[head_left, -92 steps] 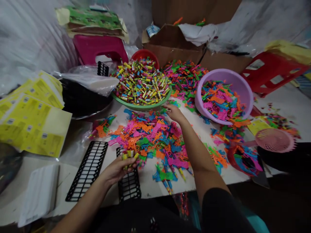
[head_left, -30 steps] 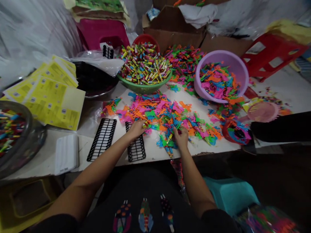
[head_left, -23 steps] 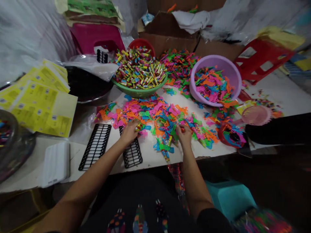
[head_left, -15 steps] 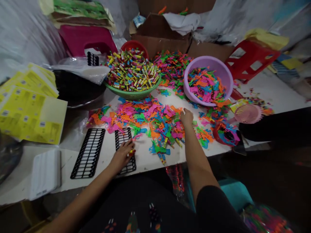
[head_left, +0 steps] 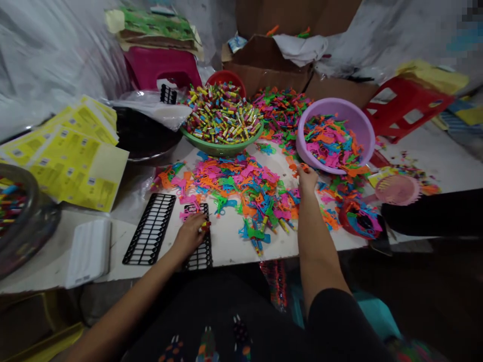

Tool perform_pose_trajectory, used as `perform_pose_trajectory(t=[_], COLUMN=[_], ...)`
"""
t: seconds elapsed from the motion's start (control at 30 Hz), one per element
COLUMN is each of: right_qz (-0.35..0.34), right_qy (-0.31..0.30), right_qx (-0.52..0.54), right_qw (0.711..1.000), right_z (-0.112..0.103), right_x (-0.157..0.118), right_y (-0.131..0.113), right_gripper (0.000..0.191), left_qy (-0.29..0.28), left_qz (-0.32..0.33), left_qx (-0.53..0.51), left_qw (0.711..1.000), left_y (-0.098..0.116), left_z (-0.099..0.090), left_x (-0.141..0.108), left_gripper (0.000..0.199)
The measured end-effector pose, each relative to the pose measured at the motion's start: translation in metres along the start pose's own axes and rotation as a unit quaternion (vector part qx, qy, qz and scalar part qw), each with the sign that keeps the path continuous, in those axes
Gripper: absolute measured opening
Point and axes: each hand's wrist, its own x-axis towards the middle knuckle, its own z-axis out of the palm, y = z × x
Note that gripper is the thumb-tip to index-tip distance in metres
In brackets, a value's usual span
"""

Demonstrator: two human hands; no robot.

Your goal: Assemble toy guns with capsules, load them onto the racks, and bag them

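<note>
My left hand (head_left: 191,234) rests over a black slotted plastic rack (head_left: 204,254), its fingers curled. By its thumb a small yellow-and-red piece (head_left: 206,226) shows, partly hidden. Pink plastic toy pieces (head_left: 191,207) lie at its fingertips. Beside it on the left lies a second black rack (head_left: 151,229). My right hand (head_left: 308,180) is at the right edge of a pile of colourful gun-shaped plastic toy pieces (head_left: 237,176), its fingers pinched on an orange toy piece (head_left: 301,169). Several toys with printed tubes (head_left: 256,236) lie near the table's front edge.
Behind the pile stand a green bowl (head_left: 222,150) of small wrapped tubes and a purple basin (head_left: 368,133) of toy pieces. Yellow printed sheets (head_left: 75,166) and a white plastic case (head_left: 88,251) lie left. A pink strainer (head_left: 398,190) and red dish (head_left: 349,226) sit right.
My right hand has shifted slightly right and away from me, toward the purple basin, and an orange piece now shows at its fingers. My left hand stays at the rack. The view has turned left.
</note>
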Motion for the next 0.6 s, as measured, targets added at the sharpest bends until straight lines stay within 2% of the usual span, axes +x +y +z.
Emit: perform_pose_trajectory(t=[0.07,0.1,0.17,0.23,0.3,0.33,0.4,0.47,0.53,0.6], right_qz=[-0.013,-0.022,-0.053,-0.091,-0.112,-0.116,-0.103,-0.066,-0.022,0.012], right_qy=[-0.002,-0.041,-0.189,-0.358,-0.488,-0.524,-0.54,-0.514,-0.488,-0.471], right_qx=[0.153,0.207,0.232,0.185,0.141,0.133,0.157,0.217,0.266,0.291], right_qw=[0.988,0.977,0.953,0.911,0.854,0.833,0.82,0.827,0.831,0.833], right_z=[-0.012,-0.018,-0.026,-0.03,-0.028,-0.025,-0.017,-0.006,0.003,0.009], right_x=[-0.016,-0.028,-0.063,-0.104,-0.142,-0.158,-0.182,-0.197,-0.206,-0.213], right_y=[-0.011,-0.018,-0.035,-0.052,-0.067,-0.072,-0.078,-0.079,-0.076,-0.071], right_gripper=[0.027,0.027,0.025,0.022,0.019,0.018,0.022,0.034,0.041,0.039], left_qy=[0.018,0.032,0.064,0.075,0.026,-0.011,-0.058,-0.078,-0.085,-0.063], left_qz=[-0.007,-0.012,-0.042,-0.119,-0.191,-0.216,-0.254,-0.277,-0.287,-0.299], left_qx=[-0.028,-0.054,-0.131,-0.234,-0.352,-0.41,-0.499,-0.544,-0.55,-0.534], left_qw=[0.999,0.998,0.988,0.962,0.916,0.886,0.826,0.788,0.779,0.788], left_y=[0.004,0.01,0.027,0.047,0.065,0.072,0.079,0.081,0.081,0.08], left_z=[-0.003,-0.006,-0.013,-0.022,-0.03,-0.035,-0.042,-0.047,-0.05,-0.05], left_x=[0.016,0.022,0.031,0.036,0.037,0.036,0.03,0.022,0.012,0.004], left_gripper=[0.024,0.023,0.023,0.028,0.032,0.032,0.033,0.032,0.03,0.028])
